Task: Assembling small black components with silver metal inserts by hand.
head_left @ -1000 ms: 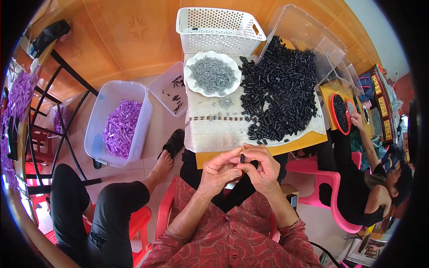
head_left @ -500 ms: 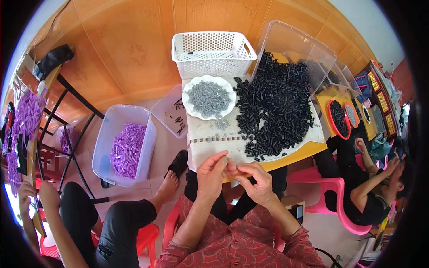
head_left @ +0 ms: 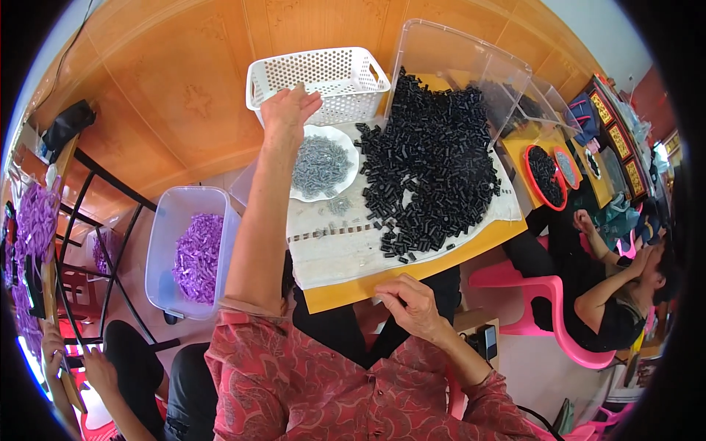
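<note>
My left hand [head_left: 288,110] reaches over the near rim of a white perforated basket [head_left: 323,114], its fingers stretched out and apart. Below that forearm, a white scalloped plate [head_left: 353,163] holds a heap of small clear-grey pieces [head_left: 322,167]. Close to the table's front edge, my right hand [head_left: 412,303] is closed with curled fingers; what they hold, if anything, is hidden. A large heap of short black cylindrical pieces [head_left: 434,169] covers the right of the cloth-topped table and spills out of a clear plastic box [head_left: 456,45] lying behind it.
On the floor at left, a translucent tub [head_left: 158,250] contains purple pieces [head_left: 198,257]. Beside it stands a black-framed table with purple strips [head_left: 37,213] and a co-worker's hands. Another person sits on a pink chair [head_left: 551,309] at right, near a red tray [head_left: 548,198] of black pieces.
My left hand has left my right hand and stretched forward to the basket. My right hand has stayed near the table edge, fingers curled. The view has shifted slightly.
</note>
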Demonstrator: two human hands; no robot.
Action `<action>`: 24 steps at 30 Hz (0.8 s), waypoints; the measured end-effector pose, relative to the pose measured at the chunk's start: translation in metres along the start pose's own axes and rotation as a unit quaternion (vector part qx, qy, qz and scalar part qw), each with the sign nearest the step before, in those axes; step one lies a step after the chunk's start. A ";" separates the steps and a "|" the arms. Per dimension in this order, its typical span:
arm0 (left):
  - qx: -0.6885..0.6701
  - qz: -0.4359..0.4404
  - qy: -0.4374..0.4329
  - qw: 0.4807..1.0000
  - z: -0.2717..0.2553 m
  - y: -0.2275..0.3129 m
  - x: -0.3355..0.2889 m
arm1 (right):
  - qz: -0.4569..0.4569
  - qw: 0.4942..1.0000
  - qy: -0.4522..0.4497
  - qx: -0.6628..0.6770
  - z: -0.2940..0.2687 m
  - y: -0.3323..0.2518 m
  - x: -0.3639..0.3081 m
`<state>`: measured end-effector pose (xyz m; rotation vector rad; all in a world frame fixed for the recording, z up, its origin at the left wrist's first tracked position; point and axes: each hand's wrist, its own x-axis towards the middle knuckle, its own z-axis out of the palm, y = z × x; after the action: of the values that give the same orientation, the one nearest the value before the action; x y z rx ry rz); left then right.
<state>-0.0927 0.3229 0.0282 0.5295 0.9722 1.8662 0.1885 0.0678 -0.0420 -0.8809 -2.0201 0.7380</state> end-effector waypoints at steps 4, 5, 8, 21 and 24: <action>0.041 -0.021 -0.026 0.999 -0.018 -0.023 -0.023 | 0.019 1.000 0.000 -0.025 -0.010 0.009 0.001; 0.062 -0.048 -0.025 0.997 -0.021 -0.030 -0.039 | 0.020 0.999 0.000 -0.042 -0.013 0.011 0.001; 0.214 -0.050 -0.116 0.969 -0.039 -0.040 -0.093 | 0.007 0.999 0.017 -0.031 -0.011 0.016 0.005; 0.651 0.120 -0.309 0.683 -0.039 -0.088 -0.184 | 0.004 1.000 -0.014 -0.019 -0.002 0.013 0.006; 0.640 0.143 -0.271 0.704 -0.044 -0.091 -0.194 | -0.002 1.000 -0.015 -0.019 -0.002 0.013 0.004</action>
<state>0.0165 0.1569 -0.0629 2.0068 1.7101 0.8159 0.1930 0.0791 -0.0488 -0.8927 -2.0684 0.7161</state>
